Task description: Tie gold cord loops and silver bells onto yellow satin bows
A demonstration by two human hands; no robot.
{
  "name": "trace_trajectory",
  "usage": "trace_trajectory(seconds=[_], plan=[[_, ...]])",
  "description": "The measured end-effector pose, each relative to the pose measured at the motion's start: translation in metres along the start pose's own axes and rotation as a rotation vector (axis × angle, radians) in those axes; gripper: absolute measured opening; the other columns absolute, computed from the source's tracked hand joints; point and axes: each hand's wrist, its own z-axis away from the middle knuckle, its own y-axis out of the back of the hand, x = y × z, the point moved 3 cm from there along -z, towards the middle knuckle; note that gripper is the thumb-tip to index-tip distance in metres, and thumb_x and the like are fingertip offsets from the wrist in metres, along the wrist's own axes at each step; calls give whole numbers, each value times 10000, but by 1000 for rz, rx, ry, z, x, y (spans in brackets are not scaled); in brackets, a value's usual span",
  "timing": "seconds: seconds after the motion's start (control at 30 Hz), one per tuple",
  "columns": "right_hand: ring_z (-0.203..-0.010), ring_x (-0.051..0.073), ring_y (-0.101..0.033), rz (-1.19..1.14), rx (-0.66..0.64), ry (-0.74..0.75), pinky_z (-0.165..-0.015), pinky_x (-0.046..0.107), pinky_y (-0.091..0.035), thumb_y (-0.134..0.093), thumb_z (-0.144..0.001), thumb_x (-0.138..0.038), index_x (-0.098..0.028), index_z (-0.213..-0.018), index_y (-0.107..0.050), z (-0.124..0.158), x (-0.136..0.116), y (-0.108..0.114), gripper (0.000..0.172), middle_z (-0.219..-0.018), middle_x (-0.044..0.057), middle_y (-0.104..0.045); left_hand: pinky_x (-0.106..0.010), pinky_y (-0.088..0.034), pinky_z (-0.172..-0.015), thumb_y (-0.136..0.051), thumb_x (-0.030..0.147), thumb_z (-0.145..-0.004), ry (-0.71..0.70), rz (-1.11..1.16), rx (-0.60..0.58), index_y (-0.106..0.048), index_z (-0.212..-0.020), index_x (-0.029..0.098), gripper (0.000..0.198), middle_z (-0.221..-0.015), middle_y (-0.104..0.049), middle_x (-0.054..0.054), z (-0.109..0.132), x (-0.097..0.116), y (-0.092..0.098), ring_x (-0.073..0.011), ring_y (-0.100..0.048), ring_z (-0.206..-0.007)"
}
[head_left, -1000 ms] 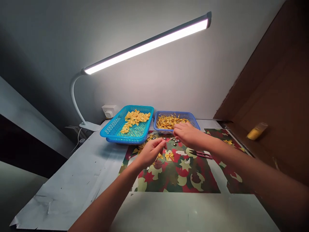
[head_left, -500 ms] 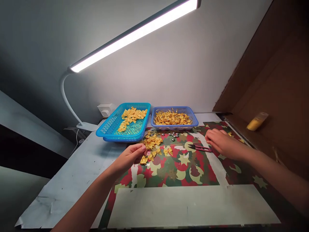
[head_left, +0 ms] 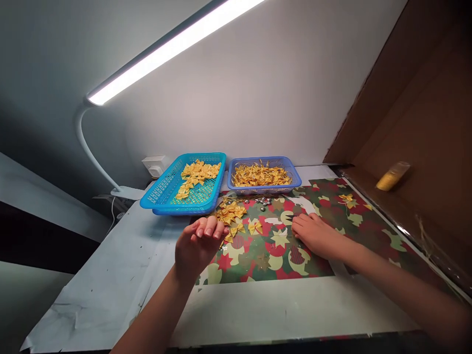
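Note:
My left hand (head_left: 199,246) is turned palm up beside the yellow bows, with its fingers curled in. Whatever lies inside those fingers is hidden. A pile of yellow ribbon bows (head_left: 230,212) sits just beyond it, and a single bow (head_left: 255,226) lies a little to the right. My right hand (head_left: 315,236) rests low on the patterned sheet, closed over the thread snips (head_left: 289,218). Only the dark blade tips show past its fingers. Small silver bells (head_left: 263,201) are scattered behind the bows.
A turquoise basket (head_left: 147,199) of bows stands at the back left. Beside it is a blue-violet basket (head_left: 297,182) of bows with gold ties. A lamp (head_left: 165,51) hangs above. Cardboard (head_left: 424,113) walls the right side, near a yellow-filled clear container (head_left: 393,177).
My right hand has moved left and down onto the thread snips, covering them. My left hand has turned from a pinch to palm up with curled fingers. The view has shifted slightly.

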Motion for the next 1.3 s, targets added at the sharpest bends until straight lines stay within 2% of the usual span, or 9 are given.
trace_trajectory(seconds=[0.23, 0.4, 0.53, 0.67, 0.8, 0.9, 1.0, 1.13, 1.3], plan=[[-789, 217, -496, 42, -8, 19, -723, 354, -326, -395, -892, -36, -171, -785, -562, -2, -5, -8, 240, -865, 73, -605, -200, -413, -513, -655, 239, -736, -81, 203, 10, -395, -519, 171, 345, -551, -319, 51, -12, 11, -12, -78, -336, -500], [-799, 219, -525, 9, -26, 21, -731, 359, -337, -469, -884, -114, -181, -744, -567, -4, -3, 2, 184, -815, 54, -609, -209, -278, -476, -634, 335, -760, 87, -152, -95, -481, -556, 170, 303, -580, -334, 43, -19, -9, -19, -84, -253, -508], [-775, 188, -552, -240, 29, -18, -801, 368, -379, -559, -858, -184, -195, -763, -559, -8, -6, 28, 95, -822, 25, -604, -252, -263, -507, -575, 451, -802, 296, -388, -189, -627, -628, 148, 354, -626, -472, -13, -21, -37, -25, -104, -299, -539], [-843, 194, -560, -605, 252, -34, -784, 339, -431, -588, -865, -241, -218, -904, -591, -16, -25, 47, 46, -883, 36, -615, -298, -312, -589, -359, 574, -872, 358, -570, -272, -708, -743, 174, 546, -736, -621, -77, -24, -50, -31, -164, -364, -625], [-899, 199, -571, -946, 333, -69, -783, 331, -471, -676, -806, -281, -235, -1115, -595, -29, -39, 37, 323, -989, 50, -620, -303, -311, -609, -331, 594, -875, 245, -747, -300, -728, -786, 181, 579, -776, -652, -77, -27, -52, -28, -181, -393, -650], [-928, 200, -579, -1101, 296, -41, -827, 349, -473, -699, -789, -335, -229, -1156, -616, -35, -40, 20, 390, -1048, 61, -626, -295, -324, -624, -385, 586, -865, 194, -790, -333, -726, -792, 175, 539, -797, -652, -75, -26, -53, -22, -191, -452, -690], [-936, 196, -596, -1181, 316, -44, -857, 355, -468, -631, -852, -323, -219, -1068, -673, -34, -38, 9, 244, -1001, 60, -651, -294, -358, -667, -403, 566, -875, 214, -781, -371, -720, -797, 173, 511, -832, -658, -82, -23, -55, -18, -221, -523, -785], [-795, 174, -606, -1139, 404, -133, -719, 307, -482, -633, -845, -216, -212, -869, -705, -31, -42, 5, 76, -827, 35, -664, -294, -385, -732, -420, 520, -895, 249, -748, -412, -721, -809, 173, 467, -848, -664, -79, -18, -58, -20, -228, -561, -824], [-672, 163, -567, -1069, 478, -84, -644, 306, -454, -592, -865, -195, -213, -715, -646, -31, -51, 10, 160, -663, 8, -621, -287, -393, -747, -434, 513, -907, 267, -668, -423, -707, -793, 156, 463, -830, -663, -80, -15, -65, -15, -212, -566, -811]])
